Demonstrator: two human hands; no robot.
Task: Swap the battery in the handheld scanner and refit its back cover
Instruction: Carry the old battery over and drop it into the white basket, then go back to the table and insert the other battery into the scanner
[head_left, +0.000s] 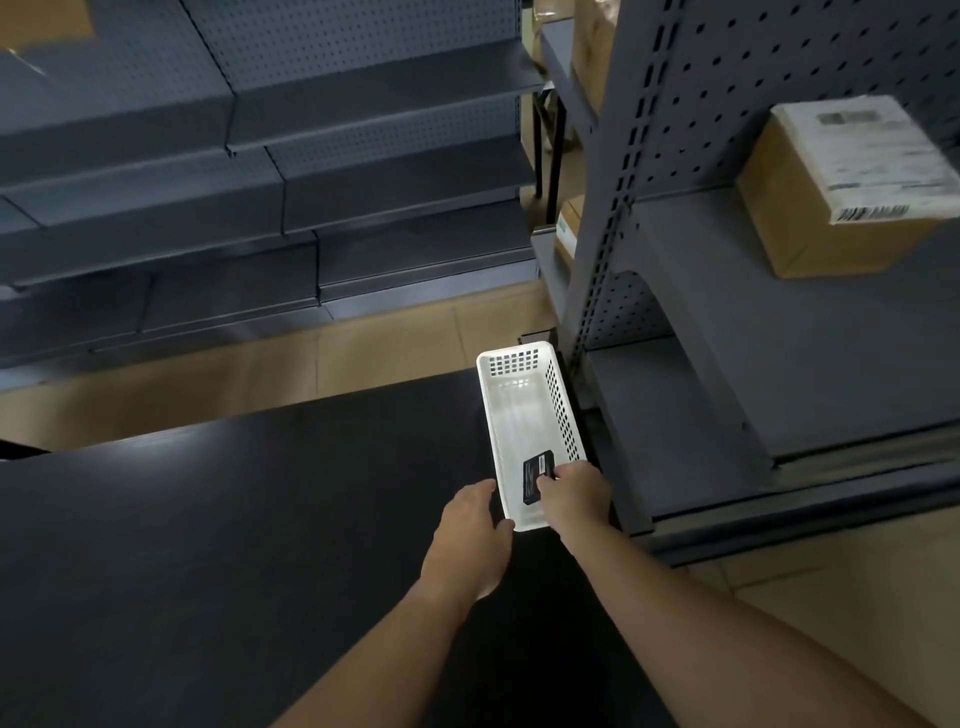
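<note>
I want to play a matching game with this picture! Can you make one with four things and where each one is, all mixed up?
Things:
1. battery
2. white basket
3. cardboard box
4. left hand

Places:
A. on the grey shelf at the right
B. against the near left side of the basket
C. inside the basket, at the right hand's fingertips
D. on the dark table's far right corner

Pairs: 1-C, 2-D, 3-A, 4-B
</note>
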